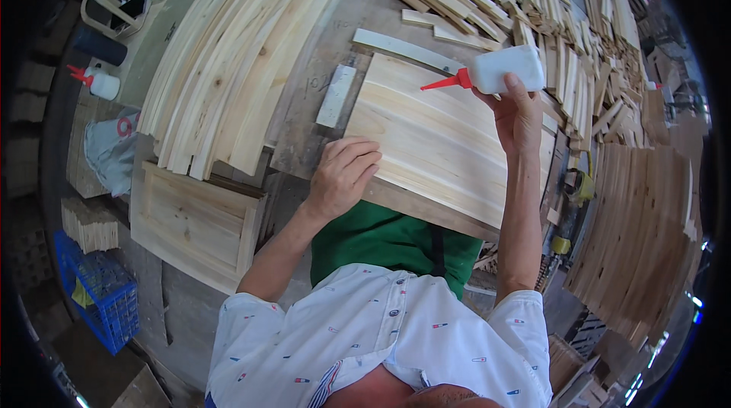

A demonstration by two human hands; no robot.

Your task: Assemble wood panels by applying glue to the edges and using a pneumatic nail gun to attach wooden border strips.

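A white glue bottle [499, 73] with a red pointed nozzle is gripped in my right hand [518, 115]. It lies on its side above a pale wooden panel [434, 126], nozzle pointing left. My left hand [346, 176] is closed, its fingers bent together over the panel's near left corner. The panel lies flat on the workbench [293, 138] in front of me. Along its far edge runs a long whitish strip [403, 49], and a shorter whitish block [336, 96] sits off its left side.
Long boards [236, 58] are stacked at left, above a framed wooden panel [194, 221]. Another glue bottle [103, 83] stands far left, above a blue crate [99, 294]. Loose wood strips [457, 1] heap at the back. A tape measure [580, 186] and stacked panels [636, 233] are at right.
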